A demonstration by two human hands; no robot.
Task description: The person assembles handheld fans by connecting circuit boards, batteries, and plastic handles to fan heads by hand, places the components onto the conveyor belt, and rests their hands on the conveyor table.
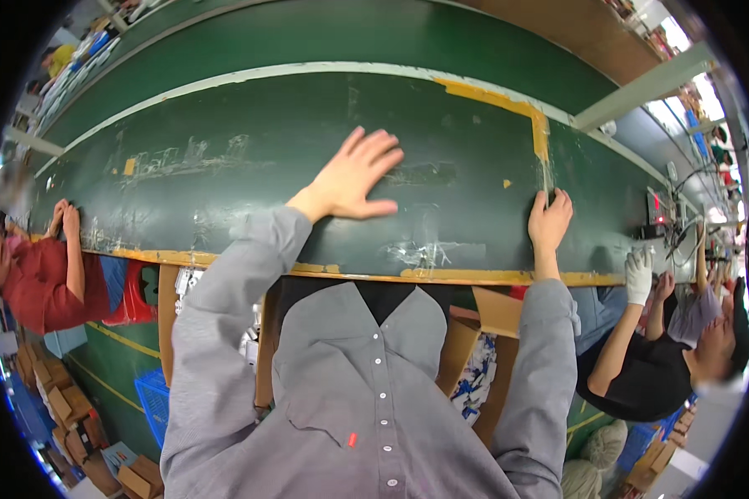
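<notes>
My left hand (354, 179) is open over the green tabletop (308, 116), palm down, fingers spread and thumb out to the right. Nothing is in it. To the right, my right hand (551, 220) is closed at the table, thumb and fingers curled together at the lower end of a pale worn strip. Whatever it may pinch is too small to tell. From that strip, yellow tape (540, 137) runs away from me, then bends left along the far edge. Clear tape scraps (429, 252) stick to the surface near the front edge.
Open cardboard boxes stand below the table's front edge; the right one (460, 353) holds small white and blue pieces. A person in a red shirt (46, 283) sits at left. At right, a person in black (641, 370) wears a white glove (639, 277) near cables and a device (657, 212).
</notes>
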